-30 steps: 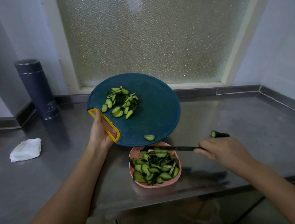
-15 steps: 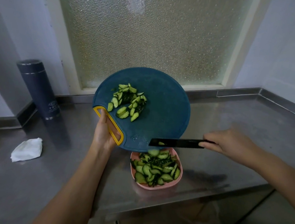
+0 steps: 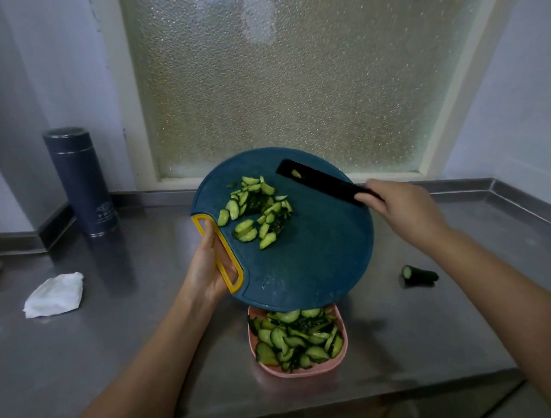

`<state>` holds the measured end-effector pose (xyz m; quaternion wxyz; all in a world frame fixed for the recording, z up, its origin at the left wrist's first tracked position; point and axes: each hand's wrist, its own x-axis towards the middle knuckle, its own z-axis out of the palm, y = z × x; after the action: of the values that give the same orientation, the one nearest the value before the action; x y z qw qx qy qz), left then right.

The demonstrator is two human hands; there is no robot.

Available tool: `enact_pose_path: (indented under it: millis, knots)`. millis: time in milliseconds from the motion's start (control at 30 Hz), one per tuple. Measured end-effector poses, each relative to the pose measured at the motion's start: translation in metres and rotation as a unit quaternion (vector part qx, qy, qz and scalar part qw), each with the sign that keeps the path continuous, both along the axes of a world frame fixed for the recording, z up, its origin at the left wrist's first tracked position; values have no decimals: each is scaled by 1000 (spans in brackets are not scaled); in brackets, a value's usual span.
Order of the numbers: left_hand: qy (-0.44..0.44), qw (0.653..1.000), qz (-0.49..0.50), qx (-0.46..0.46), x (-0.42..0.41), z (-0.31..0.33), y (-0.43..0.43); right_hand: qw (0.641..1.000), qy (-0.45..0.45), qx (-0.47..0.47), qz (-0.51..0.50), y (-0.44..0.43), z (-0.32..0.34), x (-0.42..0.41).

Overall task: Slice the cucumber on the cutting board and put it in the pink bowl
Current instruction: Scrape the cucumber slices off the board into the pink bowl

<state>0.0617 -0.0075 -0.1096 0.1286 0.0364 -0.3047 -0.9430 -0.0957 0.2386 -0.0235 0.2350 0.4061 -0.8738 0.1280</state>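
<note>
The left hand [image 3: 207, 266] grips the yellow handle of the round blue cutting board [image 3: 313, 255], holding it tilted above the steel counter [image 3: 122, 345] with its near edge over the far rim of the pink bowl [image 3: 296, 373]. A pile of cucumber slices [image 3: 255, 210] sits on the board's left part, near the handle. The right hand [image 3: 400, 209] has its fingers wrapped round a black knife [image 3: 320, 181], whose blade lies at the board's far edge. The bowl is heaped with slices. A cucumber end [image 3: 420, 275] lies on the counter to the right, well apart from the board. Far left stands a dark flask [image 3: 81, 182], with a crumpled tissue [image 3: 55, 294] nearer
</note>
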Motion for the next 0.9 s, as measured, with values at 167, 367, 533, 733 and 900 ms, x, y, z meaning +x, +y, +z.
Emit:
enact_pose_path:
  millis: [167,367,533,733,900]
  knots:
    - [-2,1000,-21,8,-1,-1,2,998,60,26,-21,-66,25,-28]
    - [-15,999,-37,13,-5,-3,0,991,87,81,60,-113,30,-52]
    - [-14,999,-32,24,-6,-3,-1,973,166,66,144,-116,22,-53]
    - [-14,999,-30,25,-6,-4,-1,983,112,12,144,-108,6,-46]
    - [-11,999,-28,21,-7,-4,0,986,77,19,145,-100,2,-42]
